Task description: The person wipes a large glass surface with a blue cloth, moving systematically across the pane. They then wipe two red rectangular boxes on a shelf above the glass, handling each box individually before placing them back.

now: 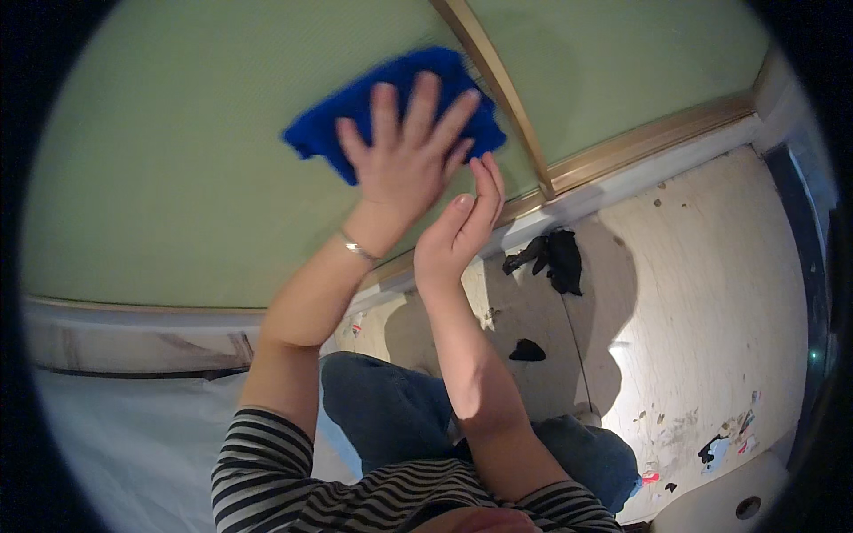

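My left hand (403, 146) is spread flat on a blue cloth (320, 130), pressing it to a pale green textured panel (166, 166). The cloth's upper right part lies close to a gold-coloured upright frame strip (503, 93). A metal bracelet (360, 246) circles my left wrist. Just below the cloth, my right hand (460, 226) is held half cupped, thumb apart from the fingers, with nothing seen in it. Its fingertips come near the cloth's lower right edge; whether they touch it I cannot tell.
A gold-coloured bottom rail (653, 143) runs above a light ledge. On the pale floor (706, 266) lie a crumpled black piece (565, 263), a smaller black scrap (528, 350) and several bits of litter. Whitish sheeting (133, 433) covers the left side; a pale object with a round hole (723, 500) stands lower right.
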A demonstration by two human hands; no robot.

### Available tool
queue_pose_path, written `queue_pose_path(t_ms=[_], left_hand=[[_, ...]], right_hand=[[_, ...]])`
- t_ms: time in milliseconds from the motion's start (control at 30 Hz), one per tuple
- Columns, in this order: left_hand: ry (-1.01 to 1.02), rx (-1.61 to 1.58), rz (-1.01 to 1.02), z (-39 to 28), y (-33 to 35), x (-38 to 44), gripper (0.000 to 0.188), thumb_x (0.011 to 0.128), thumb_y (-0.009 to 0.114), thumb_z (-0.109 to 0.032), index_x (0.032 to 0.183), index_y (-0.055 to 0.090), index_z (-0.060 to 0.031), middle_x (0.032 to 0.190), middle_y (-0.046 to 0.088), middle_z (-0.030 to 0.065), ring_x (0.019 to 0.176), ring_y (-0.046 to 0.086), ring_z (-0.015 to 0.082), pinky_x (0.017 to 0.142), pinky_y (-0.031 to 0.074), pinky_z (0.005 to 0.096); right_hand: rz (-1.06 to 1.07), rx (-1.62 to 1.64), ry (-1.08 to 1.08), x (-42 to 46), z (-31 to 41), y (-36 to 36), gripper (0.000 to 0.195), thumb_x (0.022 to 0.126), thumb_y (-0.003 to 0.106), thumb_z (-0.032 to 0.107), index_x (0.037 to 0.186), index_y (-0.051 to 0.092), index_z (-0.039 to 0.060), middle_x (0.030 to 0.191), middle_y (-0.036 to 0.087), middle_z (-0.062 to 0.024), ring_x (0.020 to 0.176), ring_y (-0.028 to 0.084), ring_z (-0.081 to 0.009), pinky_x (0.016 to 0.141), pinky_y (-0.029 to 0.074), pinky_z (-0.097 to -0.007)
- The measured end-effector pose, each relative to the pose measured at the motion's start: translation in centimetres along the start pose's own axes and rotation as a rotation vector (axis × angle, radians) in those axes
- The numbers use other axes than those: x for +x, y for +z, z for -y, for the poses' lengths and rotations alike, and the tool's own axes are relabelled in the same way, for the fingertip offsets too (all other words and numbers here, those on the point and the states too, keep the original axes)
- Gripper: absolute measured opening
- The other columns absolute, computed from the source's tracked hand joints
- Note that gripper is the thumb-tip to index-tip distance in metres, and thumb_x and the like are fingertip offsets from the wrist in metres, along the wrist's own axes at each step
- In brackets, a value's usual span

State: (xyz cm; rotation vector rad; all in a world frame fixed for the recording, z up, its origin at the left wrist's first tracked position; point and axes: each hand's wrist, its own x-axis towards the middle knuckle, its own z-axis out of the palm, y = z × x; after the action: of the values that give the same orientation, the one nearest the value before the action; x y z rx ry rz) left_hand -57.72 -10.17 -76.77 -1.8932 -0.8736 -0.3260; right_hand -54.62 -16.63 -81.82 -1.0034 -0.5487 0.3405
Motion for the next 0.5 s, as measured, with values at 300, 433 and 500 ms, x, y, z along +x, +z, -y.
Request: queue_pose_path(t_ms=[300,433,500], left_hand=[[0.349,-0.288,0.355,-9.5,5.0,-8.8,0.058,0.088,0.046,-0.035,0.143,0.039,-0.0206,0.152,0.029,0.0001,0.138,0.026,0.0255,0.098,0.031,0.0525],[0.416,-0.541,0.464,-8.0,4.9,-9.9,0.057,0.088,0.047,-0.034,0.143,0.040,-0.0197,0.151,0.031,0.0002,0.137,0.029,0.0239,0.098,0.032,0.0501],[0.395,-0.600,0.439,-5.6,3.8,-9.7,0.057,0.088,0.047,-0.034,0.142,0.040,-0.0192,0.151,0.032,0.0003,0.137,0.030,0.0231,0.098,0.033,0.0489]], right_hand=[[0.025,-0.185,0.179,-0.3,-4.8,-3.4,0.037,0.098,0.037,0.019,0.122,0.048,-0.0064,0.133,0.045,-0.0247,0.124,0.041,-0.0388,0.106,0.029,-0.0451],[0.092,-0.234,0.244,-2.4,-6.0,-2.2,0.040,0.098,0.038,0.021,0.125,0.047,-0.0072,0.139,0.039,-0.0263,0.132,0.033,-0.0395,0.110,0.026,-0.0423],[0.114,-0.292,0.096,-3.5,-5.4,-0.8,0.042,0.096,0.040,0.021,0.126,0.046,-0.0074,0.141,0.036,-0.0278,0.133,0.032,-0.0408,0.110,0.026,-0.0438]])
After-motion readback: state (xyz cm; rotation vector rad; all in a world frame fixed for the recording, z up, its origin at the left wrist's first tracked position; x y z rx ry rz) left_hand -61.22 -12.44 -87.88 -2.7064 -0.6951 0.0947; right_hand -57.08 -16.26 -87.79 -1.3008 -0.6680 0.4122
